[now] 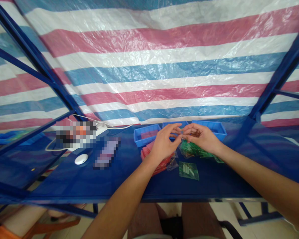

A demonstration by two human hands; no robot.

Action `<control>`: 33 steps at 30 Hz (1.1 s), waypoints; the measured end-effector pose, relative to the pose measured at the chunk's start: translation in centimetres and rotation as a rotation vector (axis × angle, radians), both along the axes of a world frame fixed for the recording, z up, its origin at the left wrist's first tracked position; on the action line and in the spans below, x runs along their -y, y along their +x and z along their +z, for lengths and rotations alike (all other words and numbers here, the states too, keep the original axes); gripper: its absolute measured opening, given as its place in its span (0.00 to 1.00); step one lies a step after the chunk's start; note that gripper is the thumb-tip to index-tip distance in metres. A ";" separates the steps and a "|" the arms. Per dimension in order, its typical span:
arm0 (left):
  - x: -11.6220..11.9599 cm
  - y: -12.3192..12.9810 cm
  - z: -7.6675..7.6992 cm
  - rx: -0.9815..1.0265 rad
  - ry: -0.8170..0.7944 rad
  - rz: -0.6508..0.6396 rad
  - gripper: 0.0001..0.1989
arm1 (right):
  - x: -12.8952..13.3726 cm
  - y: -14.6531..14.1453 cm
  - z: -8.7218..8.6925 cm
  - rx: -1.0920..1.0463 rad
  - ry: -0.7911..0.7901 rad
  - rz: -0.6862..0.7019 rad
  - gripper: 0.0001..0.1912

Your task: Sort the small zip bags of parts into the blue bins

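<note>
My left hand (165, 142) and my right hand (201, 136) meet above the table, thumbs and fingertips pinched close together. Whatever lies between the fingertips is too small to make out. Below my left hand is a pile of red packets (145, 153), partly hidden by the wrist. Green bags (193, 150) are heaped beneath my right hand. Nearer to me, a single green clear bag (188, 170) lies flat with small slender pieces inside. A small clear bag (172, 165) rests beside the red pile.
Behind my hands stand blue bins (147, 135), (215, 130). To the left lie a blurred-out phone-like object (107, 153), a round white case (81, 159) and a white power strip (89, 139). Blue frame posts (276, 76) flank the blue table (129, 186). Another person's arm (25, 217) shows at lower left.
</note>
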State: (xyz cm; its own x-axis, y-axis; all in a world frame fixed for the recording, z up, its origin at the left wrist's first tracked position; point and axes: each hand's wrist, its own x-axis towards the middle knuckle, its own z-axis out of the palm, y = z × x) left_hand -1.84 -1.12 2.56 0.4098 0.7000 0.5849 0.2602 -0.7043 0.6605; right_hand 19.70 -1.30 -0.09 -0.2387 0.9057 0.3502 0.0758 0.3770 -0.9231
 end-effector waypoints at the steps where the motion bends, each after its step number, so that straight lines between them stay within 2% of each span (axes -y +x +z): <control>1: -0.1 0.0 -0.1 0.001 -0.009 0.015 0.23 | -0.1 0.0 0.1 -0.021 0.000 -0.028 0.22; 5: -0.5 -0.2 -0.5 -0.034 -0.080 0.039 0.22 | -0.3 -0.2 0.2 -0.088 -0.023 -0.098 0.23; 10: -0.7 -0.3 -0.5 -0.053 -0.079 0.033 0.18 | -0.1 -0.5 -0.1 -0.089 -0.082 0.021 0.23; 17: 0.0 -0.1 0.1 -0.091 -0.052 -0.045 0.18 | 0.4 -0.7 -0.1 -0.061 -0.087 0.021 0.18; 22: 0.1 0.0 0.0 -0.086 -0.056 -0.059 0.17 | 0.8 -0.8 0.2 -0.016 -0.109 0.060 0.13; 33: 0.7 0.3 0.0 -0.070 -0.132 -0.018 0.18 | 0.5 -0.3 -0.4 -0.086 -0.161 0.177 0.18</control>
State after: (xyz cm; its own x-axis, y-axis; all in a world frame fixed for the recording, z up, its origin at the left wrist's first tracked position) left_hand -1.53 -1.81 2.53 0.4597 0.7612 0.4575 0.2974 -0.6174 0.7283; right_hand 19.37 -1.81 -0.50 -0.3741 0.8983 0.2304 -0.0597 0.2246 -0.9726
